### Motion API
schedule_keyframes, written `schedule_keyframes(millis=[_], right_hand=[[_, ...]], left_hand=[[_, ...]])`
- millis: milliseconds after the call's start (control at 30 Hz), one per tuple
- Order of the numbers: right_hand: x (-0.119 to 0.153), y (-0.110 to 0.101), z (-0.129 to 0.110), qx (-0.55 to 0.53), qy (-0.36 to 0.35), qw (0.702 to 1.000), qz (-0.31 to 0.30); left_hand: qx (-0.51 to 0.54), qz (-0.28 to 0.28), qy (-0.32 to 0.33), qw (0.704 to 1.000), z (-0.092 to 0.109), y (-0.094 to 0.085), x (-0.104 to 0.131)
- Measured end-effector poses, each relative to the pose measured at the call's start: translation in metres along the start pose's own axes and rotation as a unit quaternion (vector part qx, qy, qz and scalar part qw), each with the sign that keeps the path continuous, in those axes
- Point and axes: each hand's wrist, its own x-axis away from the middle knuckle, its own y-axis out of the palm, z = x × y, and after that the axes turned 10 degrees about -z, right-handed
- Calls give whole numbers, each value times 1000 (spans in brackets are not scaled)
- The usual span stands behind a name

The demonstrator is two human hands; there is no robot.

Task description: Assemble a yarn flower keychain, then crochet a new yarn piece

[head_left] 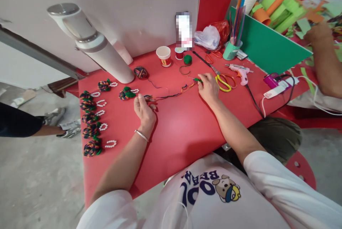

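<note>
My left hand (145,110), with a bracelet at the wrist, is closed on one end of a multicoloured strand of yarn (173,95). The strand stretches across the table to my right hand (208,87). That hand is closed around a crochet hook (197,79) with a green grip, its thin metal tip pointing left. Behind the left hand lies a ball of multicoloured yarn (140,72) with a loose tail. A crocheted yarn piece with a pearl loop (126,93) sits just left of my left hand. Scissors with yellow handles (223,83) lie beside my right hand.
Several similar yarn pieces (91,130) line the red table's left edge. A white cylindrical device (100,49), a paper cup (163,56), a green yarn ball (187,59), a pink glue gun (242,72) and a power strip (280,87) stand around. Another person's arm (324,58) works beyond a green board (267,42).
</note>
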Motion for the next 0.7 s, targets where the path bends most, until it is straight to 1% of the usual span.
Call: schedule_keyframes(millis=[167,267,333,400,467,500,567,633,700], right_hand=[[-5,6,6,46,57,996,-40],[-8,8,5,54,68,995,-53],[-10,8,5,54,66,995,-54],[-11,8,5,46,66,995,-52],[-12,6,6,31,65,996,-48],[-12,5,7,22,59,997,-42],[-11,1,8,5,36,999,-19],[-11,-2,8,-12,13,1000,7],[-10,-3,6,-35,10,999,14]], left_hand=[[-11,-3,-4,1000,2,-1,2],[-19,-16,-11,1000,6,-3,6],[-8,-33,-35,999,12,-6,9],[19,-43,-78,996,20,-11,13],[45,-41,-118,991,28,-16,17],[52,-38,-125,990,32,-19,20],[49,-34,-105,993,38,-24,27],[25,-27,-62,997,42,-29,35],[-15,-13,-24,1000,44,-33,43]])
